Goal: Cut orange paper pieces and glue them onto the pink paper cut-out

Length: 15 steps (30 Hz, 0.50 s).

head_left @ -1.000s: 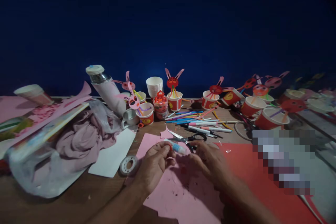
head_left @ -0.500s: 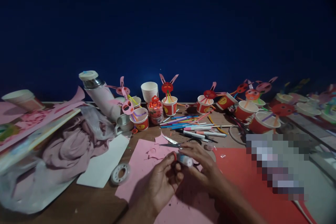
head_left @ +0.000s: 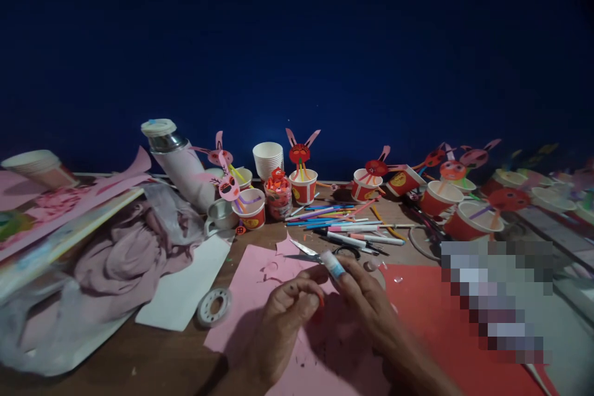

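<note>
My left hand (head_left: 290, 312) is closed, thumb against curled fingers, pinching a small red paper piece (head_left: 321, 299) whose edge peeks out. A white glue stick with a blue label (head_left: 333, 264) is held in my right hand (head_left: 364, 297), its pale end tilted up and to the left. Both hands are close together above a pink paper sheet (head_left: 248, 278). Just beyond them lies a pair of scissors (head_left: 304, 252), blades apart, on that sheet. The right hand's fingers partly cover the scissors' handles.
Markers and coloured sticks (head_left: 343, 223) lie behind the hands. Paper cups with paper rabbit figures (head_left: 302, 185) line the back. A tape roll (head_left: 214, 307), white paper (head_left: 185, 284), cloth (head_left: 125, 247) and a leaning thermos (head_left: 179, 167) are left; red paper (head_left: 417, 315) is right.
The glue stick has turned in my right hand, its white end swinging from toward me to up and away. My left hand has drawn slightly away from it, fingers curling more around the red piece.
</note>
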Motion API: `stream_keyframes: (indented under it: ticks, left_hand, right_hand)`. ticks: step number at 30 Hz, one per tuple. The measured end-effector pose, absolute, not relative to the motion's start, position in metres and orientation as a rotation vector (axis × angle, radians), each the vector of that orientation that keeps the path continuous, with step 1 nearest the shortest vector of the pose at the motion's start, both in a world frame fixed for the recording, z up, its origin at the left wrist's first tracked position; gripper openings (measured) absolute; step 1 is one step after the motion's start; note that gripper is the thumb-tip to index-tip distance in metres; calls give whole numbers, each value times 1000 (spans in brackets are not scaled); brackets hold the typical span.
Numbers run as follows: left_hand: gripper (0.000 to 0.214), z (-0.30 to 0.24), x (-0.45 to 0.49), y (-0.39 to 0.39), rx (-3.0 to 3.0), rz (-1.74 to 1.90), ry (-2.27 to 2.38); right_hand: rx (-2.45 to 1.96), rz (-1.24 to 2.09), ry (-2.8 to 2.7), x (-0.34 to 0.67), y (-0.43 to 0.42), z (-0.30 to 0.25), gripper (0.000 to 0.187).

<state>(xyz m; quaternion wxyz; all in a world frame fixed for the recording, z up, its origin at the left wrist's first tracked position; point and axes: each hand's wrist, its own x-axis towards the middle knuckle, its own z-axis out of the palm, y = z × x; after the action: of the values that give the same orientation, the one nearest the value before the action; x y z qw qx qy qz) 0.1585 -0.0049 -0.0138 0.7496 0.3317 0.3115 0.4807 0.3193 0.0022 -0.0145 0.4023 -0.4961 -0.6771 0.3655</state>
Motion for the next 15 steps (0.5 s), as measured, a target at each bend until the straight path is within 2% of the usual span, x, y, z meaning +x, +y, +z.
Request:
stream_keyframes:
  ticks: [5,10,15]
  left_hand:
    - [12,-17,167,-13,750,1070,790]
    - [13,-15,170,-12,737,1107,878]
    - [13,-11,166,-11,737,1208,842]
  right_hand:
    - [-1245,644,-1996,307,-3,-30,38]
    - [-1318,378,-2000,304,-5,-53,41]
    - [-1372,461,-1824,302,-8,-44,15]
